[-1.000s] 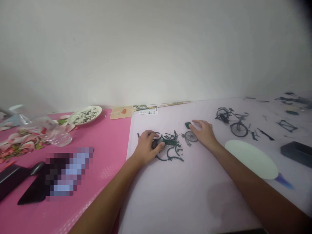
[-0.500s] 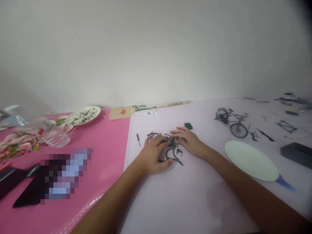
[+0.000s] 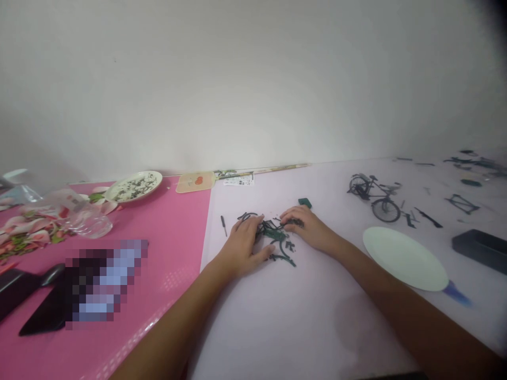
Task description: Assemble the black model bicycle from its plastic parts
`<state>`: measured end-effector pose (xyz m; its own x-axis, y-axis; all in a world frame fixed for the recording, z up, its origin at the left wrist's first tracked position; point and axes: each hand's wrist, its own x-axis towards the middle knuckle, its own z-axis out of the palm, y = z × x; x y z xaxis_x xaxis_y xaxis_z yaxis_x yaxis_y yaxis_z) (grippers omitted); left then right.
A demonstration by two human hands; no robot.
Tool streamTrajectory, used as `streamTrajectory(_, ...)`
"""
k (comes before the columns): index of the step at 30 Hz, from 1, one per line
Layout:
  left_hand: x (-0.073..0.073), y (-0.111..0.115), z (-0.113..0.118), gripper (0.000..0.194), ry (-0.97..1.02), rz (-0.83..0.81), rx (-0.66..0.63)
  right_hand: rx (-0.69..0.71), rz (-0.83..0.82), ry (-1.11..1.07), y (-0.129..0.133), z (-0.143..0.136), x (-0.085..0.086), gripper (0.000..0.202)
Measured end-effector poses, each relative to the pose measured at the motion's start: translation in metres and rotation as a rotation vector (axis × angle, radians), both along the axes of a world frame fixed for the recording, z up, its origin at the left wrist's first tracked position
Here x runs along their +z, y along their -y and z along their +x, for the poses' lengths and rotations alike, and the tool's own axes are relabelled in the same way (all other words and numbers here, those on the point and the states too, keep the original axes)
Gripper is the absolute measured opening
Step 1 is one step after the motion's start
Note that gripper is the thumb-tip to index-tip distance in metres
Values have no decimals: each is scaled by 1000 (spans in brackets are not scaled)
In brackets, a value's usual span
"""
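A loose pile of dark green and black model parts (image 3: 273, 232), some of them curved, lies on the pale table between my hands. My left hand (image 3: 247, 245) rests over the left side of the pile, thumb apart from the fingers, covering some pieces. On the right side, my right hand (image 3: 304, 227) curls its fingers over dark pieces; what they grip, if anything, is too small to name. Just behind it lies a small green block (image 3: 304, 202). A small screwdriver (image 3: 224, 225) is left of my left hand.
A model bicycle (image 3: 374, 198) stands at the right, near a white oval plate (image 3: 406, 258), a dark tray (image 3: 481, 249) and scattered parts. On the pink cover (image 3: 170, 285) are a speckled plate (image 3: 134, 187), a plastic bottle (image 3: 85, 214) and a pixelated device (image 3: 106, 285).
My hands have drawn slightly apart, showing more of the pile between them. The fingers of my right hand, stretched out before, are now more curled.
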<state>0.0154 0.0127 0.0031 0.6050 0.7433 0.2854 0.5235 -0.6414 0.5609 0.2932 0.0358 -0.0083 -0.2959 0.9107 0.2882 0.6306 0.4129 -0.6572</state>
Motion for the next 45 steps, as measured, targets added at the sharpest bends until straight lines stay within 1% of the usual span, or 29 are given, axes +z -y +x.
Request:
streamTrajectory(4,-2,-3,-2,73,65,-46,23,-11,7,-2,-2,1,-1,15)
streamTrajectory(7,-2,-4,-2,70,86,-30,27,-25,13,1,-2,0,0,15)
streamTrajectory(9,-2,-4,-2,66,109,-15,28,-42,45,-5,-2,0,1,16)
streamTrajectory(14,1,-6,-2,53,167,-3,24,-175,149,-5,-4,1,0,19)
streamTrajectory(16,0,-7,-1,48,181,4,35,-218,163,20,-5,3,-1,20)
streamTrajectory(18,-2,-9,-1,45,177,15,70,-232,158,46,-4,4,-2,21)
streamTrajectory(21,-5,-12,-1,41,145,20,130,-223,137,45,-3,3,-2,25)
streamTrajectory(24,-8,-14,-1,40,111,22,128,-157,119,15,0,1,-1,34)
streamTrajectory(27,-10,-14,-1,46,40,35,120,-46,84,26,1,0,-2,30)
streamTrajectory(29,-9,-12,-2,49,-16,36,116,-4,31,46,0,1,-4,27)
streamTrajectory(32,-7,-10,-2,46,-71,14,113,1,-29,51,-1,2,-6,24)
streamTrajectory(35,-4,-10,-1,44,-85,-9,120,-18,-46,36,0,1,-4,20)
streamTrajectory(40,-7,-11,-1,41,-54,1,129,-23,-29,29,4,-2,3,17)
streamTrajectory(45,-10,-12,-2,34,-1,15,139,-22,2,41,3,-2,2,14)
